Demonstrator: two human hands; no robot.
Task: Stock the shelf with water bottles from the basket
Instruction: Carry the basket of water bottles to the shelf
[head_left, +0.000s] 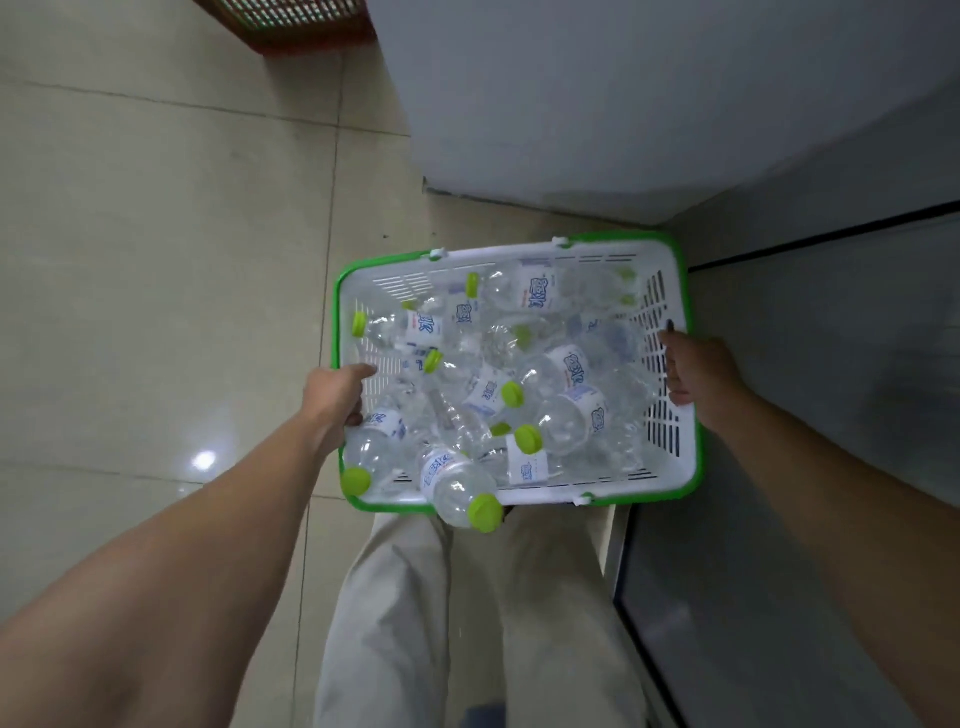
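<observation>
Both mitts clamped on the basket (519, 255) rims, left hand (335, 395) and right hand (698, 376); keep it level, that near bottle (457, 486) overhangs the edge

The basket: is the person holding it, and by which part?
Yes. Both hands grip the basket by its side rims: left hand on the left rim, right hand on the right.
</observation>
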